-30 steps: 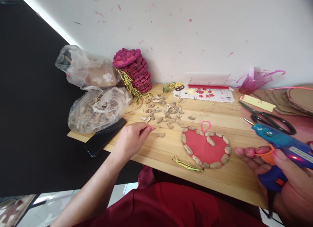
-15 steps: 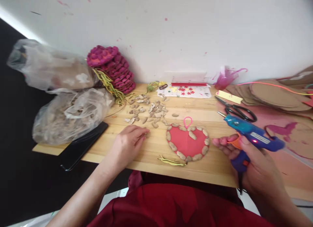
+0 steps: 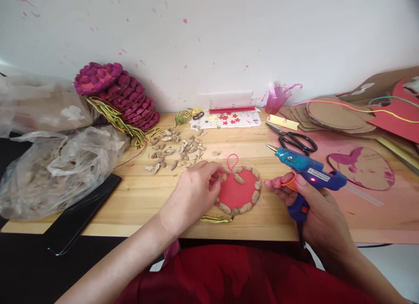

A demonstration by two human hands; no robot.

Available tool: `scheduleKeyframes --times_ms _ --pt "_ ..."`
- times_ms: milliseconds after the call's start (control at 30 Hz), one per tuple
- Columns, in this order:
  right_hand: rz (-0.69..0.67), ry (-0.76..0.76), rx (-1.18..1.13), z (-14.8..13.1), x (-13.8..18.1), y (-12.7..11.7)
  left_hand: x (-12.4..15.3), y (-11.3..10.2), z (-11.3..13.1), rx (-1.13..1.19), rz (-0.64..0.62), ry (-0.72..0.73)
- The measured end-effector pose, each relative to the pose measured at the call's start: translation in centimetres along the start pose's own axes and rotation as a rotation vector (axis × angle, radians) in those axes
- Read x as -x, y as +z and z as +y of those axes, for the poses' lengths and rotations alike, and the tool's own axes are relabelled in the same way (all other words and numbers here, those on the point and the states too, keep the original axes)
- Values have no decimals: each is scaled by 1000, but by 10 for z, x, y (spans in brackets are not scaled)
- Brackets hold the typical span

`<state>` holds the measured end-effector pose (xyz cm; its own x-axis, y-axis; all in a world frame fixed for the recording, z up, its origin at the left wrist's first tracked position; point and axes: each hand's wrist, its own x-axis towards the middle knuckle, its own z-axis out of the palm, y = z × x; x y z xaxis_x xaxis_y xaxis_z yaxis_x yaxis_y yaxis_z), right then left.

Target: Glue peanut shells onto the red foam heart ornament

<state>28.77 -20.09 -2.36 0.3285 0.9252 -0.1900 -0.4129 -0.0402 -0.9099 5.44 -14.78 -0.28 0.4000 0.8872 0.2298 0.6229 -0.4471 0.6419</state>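
My left hand (image 3: 198, 192) is over the upper left side of a red heart (image 3: 237, 192) edged with peanuts. Its thumb and fingers are pinched together on a peanut (image 3: 224, 177), partly hidden by the fingertips. A pink loop (image 3: 232, 160) stands at the heart's top notch, and one peanut (image 3: 238, 178) lies inward from the edge. My right hand (image 3: 310, 203) grips a blue hot glue gun (image 3: 296, 162) by its handle, fingers at the orange trigger (image 3: 290, 181). The gun's red light is on and its nozzle points up and left.
Loose peanuts (image 3: 191, 149) lie behind my left hand. Black-handled scissors (image 3: 297, 142) and a painted cardboard heart (image 3: 362, 168) are at the right. Purple decorated pieces (image 3: 124, 94), a plastic bag (image 3: 75, 173) and a phone (image 3: 85, 212) sit at the left. Yellow-green strings (image 3: 216, 219) lie at the front.
My left hand has moved right from the bare wood to the heart, covering its left side. The view has swung right; my right hand still holds the glue gun.
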Motion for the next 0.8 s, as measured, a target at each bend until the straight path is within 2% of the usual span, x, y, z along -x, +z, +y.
scheduleKeyframes --times_ms 200,800 --pt "-4 19 1 0 2 -2 -10 12 6 -71 -55 -8" --pt "2 31 20 -3 3 -2 -13 16 8 -147 -100 23"
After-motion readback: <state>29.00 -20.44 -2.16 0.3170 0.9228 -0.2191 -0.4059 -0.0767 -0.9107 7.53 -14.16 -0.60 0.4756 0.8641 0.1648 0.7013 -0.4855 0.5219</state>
